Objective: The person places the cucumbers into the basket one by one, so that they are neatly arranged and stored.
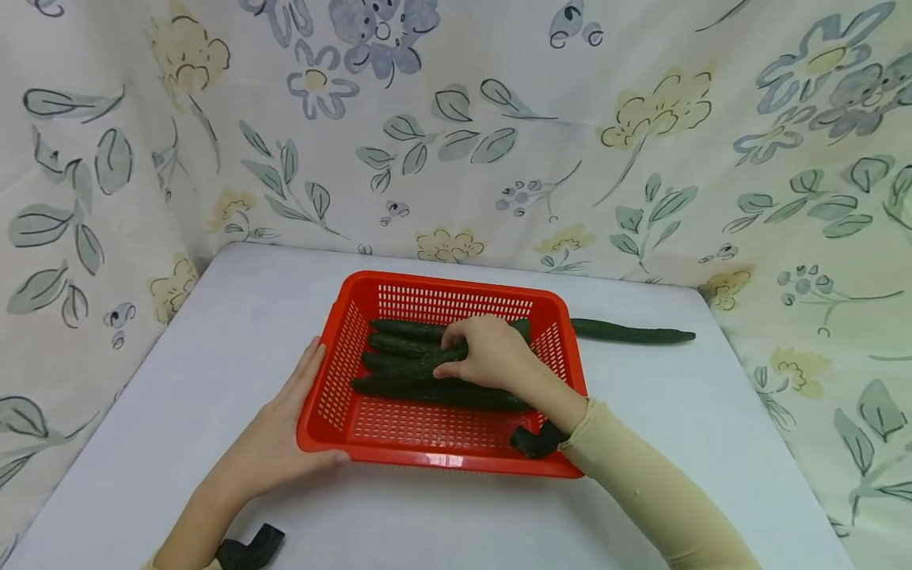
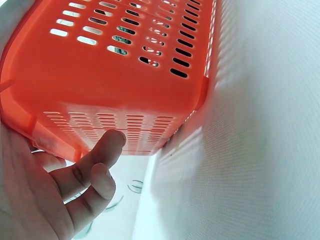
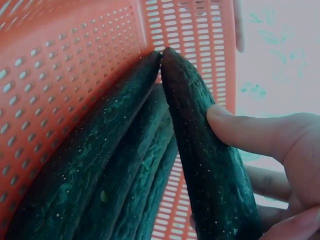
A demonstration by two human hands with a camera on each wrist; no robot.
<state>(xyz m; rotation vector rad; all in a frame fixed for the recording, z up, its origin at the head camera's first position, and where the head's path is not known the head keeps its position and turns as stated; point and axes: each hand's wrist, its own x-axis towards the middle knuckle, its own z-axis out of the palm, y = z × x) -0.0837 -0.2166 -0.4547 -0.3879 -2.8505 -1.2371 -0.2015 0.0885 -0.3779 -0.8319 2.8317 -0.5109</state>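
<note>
In the head view, a red plastic basket (image 1: pixel 445 459) with slotted walls stands on a white table. My left hand (image 1: pixel 274 439) holds its near left corner, thumb along the front rim and fingers against the left side. In the left wrist view the bent fingers (image 2: pixel 111 145) lie by the basket's outer wall (image 2: pixel 110 80). Inside the basket, my right hand (image 1: pixel 492 356) grips a dark green cucumber (image 3: pixel 200 140) between thumb and fingers. Several other cucumbers (image 3: pixel 95 145) lie side by side beneath and beside it, partly hidden by the hand.
Another cucumber (image 1: pixel 634 332) lies on the table to the right of the basket, its left end hidden behind the rim. White cloth covers the table (image 1: pixel 235 317). A floral curtain (image 1: pixel 442 182) hangs behind and at both sides. Black wrist mounts (image 1: pixel 249 546) sit at both wrists.
</note>
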